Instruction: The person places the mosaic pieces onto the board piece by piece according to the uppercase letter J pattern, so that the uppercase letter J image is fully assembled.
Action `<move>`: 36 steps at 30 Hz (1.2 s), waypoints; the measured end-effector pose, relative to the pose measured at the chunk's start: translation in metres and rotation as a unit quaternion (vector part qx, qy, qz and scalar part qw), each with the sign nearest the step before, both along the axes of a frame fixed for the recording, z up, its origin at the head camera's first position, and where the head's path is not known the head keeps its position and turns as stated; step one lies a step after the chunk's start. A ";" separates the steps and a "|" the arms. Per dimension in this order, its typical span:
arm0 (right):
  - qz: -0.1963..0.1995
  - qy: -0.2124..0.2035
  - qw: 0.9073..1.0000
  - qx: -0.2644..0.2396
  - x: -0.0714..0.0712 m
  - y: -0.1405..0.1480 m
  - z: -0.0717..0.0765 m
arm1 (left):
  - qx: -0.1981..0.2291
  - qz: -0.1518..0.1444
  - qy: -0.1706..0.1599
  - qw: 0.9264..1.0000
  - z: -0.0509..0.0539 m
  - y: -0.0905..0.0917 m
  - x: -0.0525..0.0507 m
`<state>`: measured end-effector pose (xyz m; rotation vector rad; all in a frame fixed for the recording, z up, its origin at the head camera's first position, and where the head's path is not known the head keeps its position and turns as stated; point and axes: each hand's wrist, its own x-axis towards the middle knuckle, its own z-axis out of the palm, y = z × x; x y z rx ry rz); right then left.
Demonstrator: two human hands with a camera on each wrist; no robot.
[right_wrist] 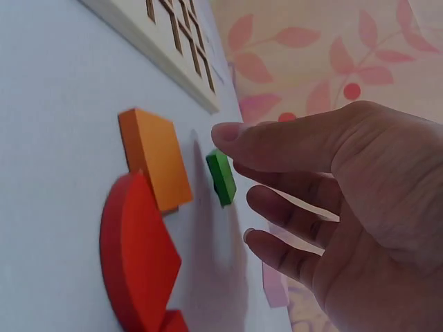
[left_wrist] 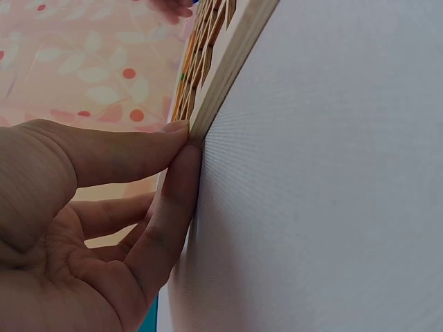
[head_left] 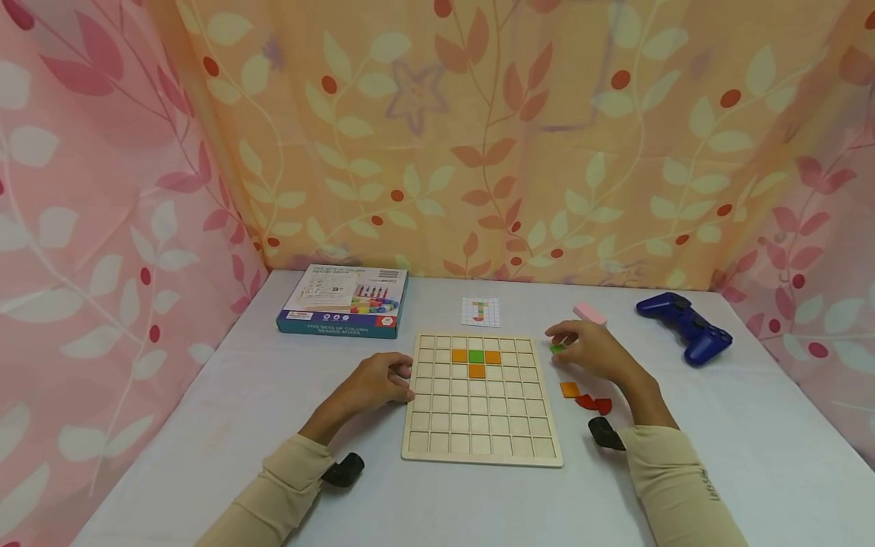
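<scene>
The loose green tile (right_wrist: pixel 223 178) is found at the right of the surface (head_left: pixel 472 509), just beyond the right edge of the grid board (head_left: pixel 481 460), near its far corner. It is bracketed narrowly by the thumb and forefinger of the right hand (head_left: pixel 593 349); whether it is actually gripped cannot be told. It is probably best pinched by two opposite edges, so that its top is left uncovered and it can be lowered flat. The board's left edge is pinched between the thumb and forefinger of the left hand (head_left: pixel 376 382); that hold should be steady but light, so that the board is not tipped. A row of tiles (head_left: pixel 475 356), orange, green and orange, is seated on the board, with a lower orange tile (head_left: pixel 477 371) set on the near side of the green one. The cell (head_left: pixel 477 388) nearer still seems the likely place and should be checked against the small card (head_left: pixel 481 311) beyond the far edge. One corner is best seated first, then the rest pressed level. The spare orange tile (head_left: pixel 570 390) and two red pieces (head_left: pixel 585 402) to the right should not be brushed.
</scene>
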<state>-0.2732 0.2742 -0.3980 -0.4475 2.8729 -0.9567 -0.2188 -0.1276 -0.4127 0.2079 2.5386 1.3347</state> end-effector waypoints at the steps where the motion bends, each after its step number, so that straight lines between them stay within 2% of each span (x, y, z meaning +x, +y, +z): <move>1: -0.005 -0.002 1.000 0.002 -0.001 0.002 -0.001 | -0.001 0.000 0.000 1.000 0.000 0.000 0.000; 8: -0.018 0.001 1.000 0.017 -0.004 0.012 -0.009 | -0.003 0.001 -0.002 1.000 -0.002 0.000 -0.001; 13: -0.024 0.004 1.000 0.020 -0.003 0.015 -0.010 | -0.003 -0.002 -0.001 1.000 -0.002 -0.001 -0.001; 24: -0.030 -0.020 0.999 0.022 -0.005 0.017 -0.011 | 0.000 0.001 0.000 1.000 0.000 0.000 0.000; 36: -0.006 -0.015 1.000 0.013 -0.004 0.007 -0.007 | -0.004 0.001 0.004 1.000 -0.001 0.000 0.000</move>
